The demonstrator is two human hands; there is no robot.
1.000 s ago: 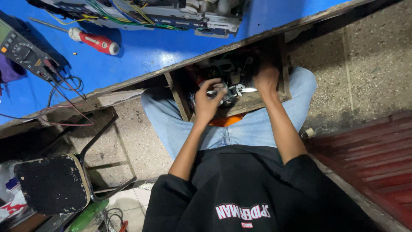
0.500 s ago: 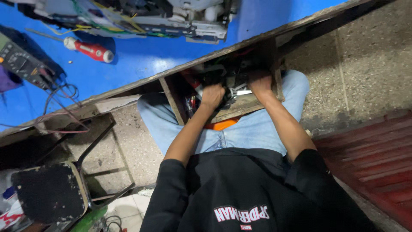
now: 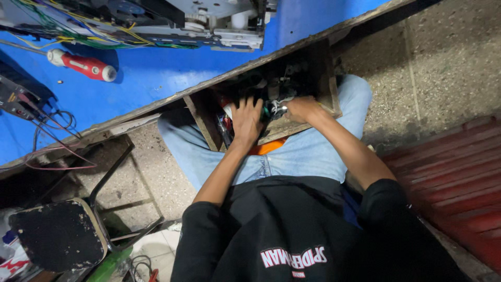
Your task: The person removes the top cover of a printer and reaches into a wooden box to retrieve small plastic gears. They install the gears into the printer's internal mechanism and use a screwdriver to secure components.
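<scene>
Head view: person sits w/ a wooden drawer point(image 3: 330, 89) pulled out from under the blue workbench point(image 3: 156, 78), over the lap, both hands inside it. Left hand point(image 3: 246, 120) lies flat, fingers spread, palm down on the clutter at the drawer's left-middle; not closed on anything I can make out. Right hand point(image 3: 300, 108) is curled round a small dark part w/ a greenish bit point(image 3: 273, 108) sticking out between the 2 hands, mid-drawer; looks gripped, but the grip itself is mostly hidden.

Step, as I judge it: rummaging thru the drawer's parts, 1 piece just picked out. Next move prob. calls for lifting that piece free w/o snagging nearby junk, left hand steadying the pile.

On the bench: red-handled screwdriver point(image 3: 83, 66), opened device w/ wiring point(image 3: 156, 23), meter w/ leads point(image 3: 15, 94). Black stool point(image 3: 57, 235) stands at lower left.
</scene>
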